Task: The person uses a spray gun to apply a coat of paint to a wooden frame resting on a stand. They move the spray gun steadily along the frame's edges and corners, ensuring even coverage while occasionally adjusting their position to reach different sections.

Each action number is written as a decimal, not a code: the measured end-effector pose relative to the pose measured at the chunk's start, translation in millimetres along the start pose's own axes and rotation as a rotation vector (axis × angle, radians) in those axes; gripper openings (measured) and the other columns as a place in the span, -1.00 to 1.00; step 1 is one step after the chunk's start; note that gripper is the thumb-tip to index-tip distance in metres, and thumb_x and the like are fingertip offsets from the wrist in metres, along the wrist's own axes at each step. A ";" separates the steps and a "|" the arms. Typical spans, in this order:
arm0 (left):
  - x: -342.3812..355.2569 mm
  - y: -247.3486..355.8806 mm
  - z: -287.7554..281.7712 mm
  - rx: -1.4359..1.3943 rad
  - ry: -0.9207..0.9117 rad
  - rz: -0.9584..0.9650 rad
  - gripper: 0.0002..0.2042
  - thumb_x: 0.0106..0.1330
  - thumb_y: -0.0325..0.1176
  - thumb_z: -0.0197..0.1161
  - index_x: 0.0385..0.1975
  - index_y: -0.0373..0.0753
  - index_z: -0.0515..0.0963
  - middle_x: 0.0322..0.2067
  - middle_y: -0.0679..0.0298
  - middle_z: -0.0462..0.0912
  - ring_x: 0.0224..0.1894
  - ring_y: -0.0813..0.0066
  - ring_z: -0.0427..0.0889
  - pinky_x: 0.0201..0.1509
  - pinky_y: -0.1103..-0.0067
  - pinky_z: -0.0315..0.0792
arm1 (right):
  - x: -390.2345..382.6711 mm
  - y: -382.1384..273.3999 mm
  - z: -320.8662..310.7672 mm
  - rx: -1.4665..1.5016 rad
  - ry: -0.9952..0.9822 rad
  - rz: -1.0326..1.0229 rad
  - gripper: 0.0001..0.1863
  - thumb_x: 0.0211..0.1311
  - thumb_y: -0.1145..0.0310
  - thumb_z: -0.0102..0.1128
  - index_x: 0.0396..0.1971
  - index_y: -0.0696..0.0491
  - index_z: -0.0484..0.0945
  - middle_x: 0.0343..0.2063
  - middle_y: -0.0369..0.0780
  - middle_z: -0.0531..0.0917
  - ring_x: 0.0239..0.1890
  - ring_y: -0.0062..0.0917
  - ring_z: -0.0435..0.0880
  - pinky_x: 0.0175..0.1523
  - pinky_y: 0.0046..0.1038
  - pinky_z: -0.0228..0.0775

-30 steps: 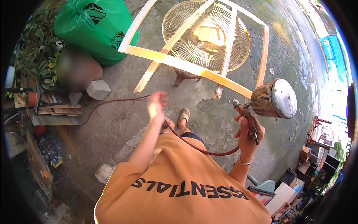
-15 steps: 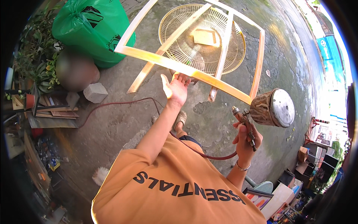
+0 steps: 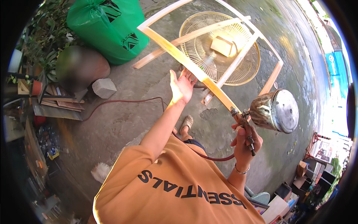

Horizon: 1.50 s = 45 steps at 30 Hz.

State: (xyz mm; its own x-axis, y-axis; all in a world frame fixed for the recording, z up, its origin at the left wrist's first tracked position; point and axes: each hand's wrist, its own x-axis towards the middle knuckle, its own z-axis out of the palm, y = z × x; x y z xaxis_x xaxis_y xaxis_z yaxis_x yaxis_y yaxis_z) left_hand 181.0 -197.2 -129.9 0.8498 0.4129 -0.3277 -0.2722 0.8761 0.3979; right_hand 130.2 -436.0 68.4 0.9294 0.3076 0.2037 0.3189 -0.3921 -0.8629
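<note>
Head fisheye | we look steeply down from the wearer's head | orange shirt (image 3: 179,171) close, six o'clock | wooden frame (image 3: 186,63) farther, one o'clock

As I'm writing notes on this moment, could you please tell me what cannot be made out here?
All in the head view:
Left hand: fingertips seem covered by the wooden frame; contact unclear.
Wooden frame: far corner cut off by the upper edge.
Spray gun: trigger position obscured by the right hand.
Metal cup: contents hidden by its walls.
Hose: middle hidden by the orange shirt.
Rounded object: mostly blurred.
</note>
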 end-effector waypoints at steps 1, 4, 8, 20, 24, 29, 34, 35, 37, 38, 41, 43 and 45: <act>-1.3 0.9 -3.0 0.042 0.040 0.026 -0.13 0.38 0.42 -0.35 0.36 -0.28 0.20 0.29 0.20 0.29 0.34 0.36 0.21 0.45 0.36 -0.04 | 3.5 -7.4 4.9 0.013 -0.012 -0.005 -0.63 0.43 0.25 0.12 -0.13 0.31 0.64 -0.44 -0.16 0.73 -0.78 -0.76 0.45 -0.69 -0.69 0.20; -32.0 -4.0 5.2 0.505 0.234 0.334 -0.43 0.54 0.12 -0.28 0.14 -0.28 0.37 0.13 0.20 0.47 0.22 0.33 0.39 0.39 0.33 0.12 | 20.4 -32.6 31.4 0.043 -0.018 -0.019 -0.65 0.42 0.29 0.10 -0.10 0.32 0.62 -0.42 -0.16 0.73 -0.78 -0.75 0.45 -0.69 -0.68 0.21; -124.8 -4.3 12.5 0.639 -0.630 0.120 -0.68 0.53 -0.14 -0.06 -0.05 -0.26 0.47 -0.03 0.25 0.58 0.07 0.45 0.51 0.19 0.47 0.34 | 50.3 -66.7 71.7 0.142 -0.012 -0.112 -0.67 0.40 0.36 0.09 -0.08 0.36 0.60 -0.41 -0.17 0.73 -0.79 -0.72 0.44 -0.69 -0.65 0.23; -170.0 191.6 -169.1 1.854 -0.037 0.446 -0.61 0.06 -0.20 0.51 -0.70 -0.24 0.40 -0.65 0.15 0.46 -0.50 0.11 0.48 -0.34 0.33 0.36 | 211.3 -130.0 88.3 -0.247 0.049 -0.122 -0.59 0.39 0.01 0.15 0.03 -0.05 0.68 -0.26 -0.25 0.78 -0.71 -0.79 0.42 -0.63 -0.70 0.17; -166.9 276.7 -225.1 1.880 0.291 0.716 -0.58 0.26 -0.23 0.35 -0.71 -0.28 0.32 -0.66 0.13 0.37 -0.52 0.10 0.40 -0.34 0.31 0.30 | 273.6 -91.7 88.6 -0.232 0.072 -0.160 -0.59 0.39 0.02 0.15 0.03 -0.02 0.67 -0.26 -0.30 0.76 -0.61 -0.71 0.50 -0.63 -0.69 0.20; -134.2 332.5 -206.3 1.840 0.458 0.974 -0.56 0.37 -0.27 0.23 -0.68 -0.33 0.23 -0.67 0.12 0.25 -0.56 0.15 0.31 -0.37 0.38 0.24 | 311.0 -59.3 120.6 -0.264 0.051 -0.130 -0.55 0.41 0.00 0.12 0.01 0.04 0.68 -0.34 -0.33 0.74 -0.59 -0.84 0.45 -0.63 -0.70 0.18; -89.0 377.4 -163.9 1.872 0.439 1.012 -0.59 0.43 -0.29 0.14 -0.65 -0.35 0.27 -0.69 0.13 0.23 -0.59 0.23 0.27 -0.42 0.42 0.21 | 335.7 -26.4 165.6 -0.152 0.027 -0.128 -0.62 0.42 0.13 0.15 0.03 0.08 0.67 -0.38 -0.34 0.73 -0.63 -0.84 0.37 -0.62 -0.69 0.14; -81.5 388.7 -158.2 1.853 0.456 1.010 -0.60 0.44 -0.29 0.13 -0.65 -0.36 0.28 -0.68 0.13 0.24 -0.59 0.26 0.28 -0.44 0.43 0.21 | 339.5 -16.5 175.9 -0.130 0.006 -0.142 -0.64 0.42 0.17 0.16 0.03 0.08 0.66 -0.39 -0.35 0.73 -0.65 -0.85 0.36 -0.63 -0.70 0.13; -64.8 406.7 -162.4 1.820 0.499 1.039 -0.60 0.48 -0.28 0.08 -0.60 -0.39 0.30 -0.66 0.17 0.27 -0.60 0.38 0.29 -0.48 0.50 0.18 | 333.7 -22.7 195.4 -0.041 -0.057 -0.063 -0.70 0.41 0.32 0.18 0.03 0.11 0.66 -0.44 -0.37 0.71 -0.72 -0.87 0.28 -0.65 -0.72 0.07; -63.4 415.7 -164.8 1.826 0.524 1.004 -0.60 0.49 -0.27 0.07 -0.60 -0.39 0.30 -0.65 0.18 0.28 -0.60 0.39 0.28 -0.48 0.50 0.18 | 331.1 -27.8 207.5 -0.037 -0.069 -0.001 -0.69 0.40 0.30 0.18 0.03 0.13 0.66 -0.50 -0.38 0.68 -0.76 -0.89 0.22 -0.66 -0.73 0.04; -51.0 437.1 -166.6 1.822 0.570 0.915 -0.58 0.51 -0.22 0.04 -0.56 -0.41 0.30 -0.64 0.22 0.28 -0.60 0.43 0.26 -0.48 0.52 0.17 | 316.4 -35.1 229.3 -0.075 -0.148 0.069 -0.70 0.39 0.30 0.18 0.00 0.13 0.67 -0.63 -0.38 0.60 -0.76 -0.85 0.30 -0.66 -0.70 0.05; -43.2 447.4 -166.3 1.828 0.551 0.894 -0.58 0.51 -0.22 0.04 -0.56 -0.41 0.29 -0.63 0.23 0.28 -0.59 0.45 0.25 -0.47 0.52 0.17 | 307.5 -37.3 237.4 -0.076 -0.232 0.051 -0.73 0.37 0.34 0.22 -0.06 0.17 0.69 -0.66 -0.34 0.60 -0.70 -0.78 0.45 -0.58 -0.65 0.22; -29.1 458.6 -168.3 1.818 0.513 0.873 -0.58 0.51 -0.22 0.04 -0.57 -0.40 0.29 -0.63 0.23 0.28 -0.58 0.46 0.25 -0.47 0.52 0.17 | 297.4 -38.3 243.7 -0.081 -0.309 0.013 -0.78 0.32 0.39 0.27 -0.16 0.21 0.70 -0.67 -0.30 0.61 -0.60 -0.73 0.56 -0.46 -0.61 0.36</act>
State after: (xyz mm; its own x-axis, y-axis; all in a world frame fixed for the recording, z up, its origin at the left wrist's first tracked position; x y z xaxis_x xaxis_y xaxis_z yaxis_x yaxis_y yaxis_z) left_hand -44.6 234.5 -82.1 0.5126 0.7865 0.3445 0.4829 -0.5958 0.6417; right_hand 349.2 -118.2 49.3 0.8372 0.5459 0.0325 0.3327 -0.4613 -0.8225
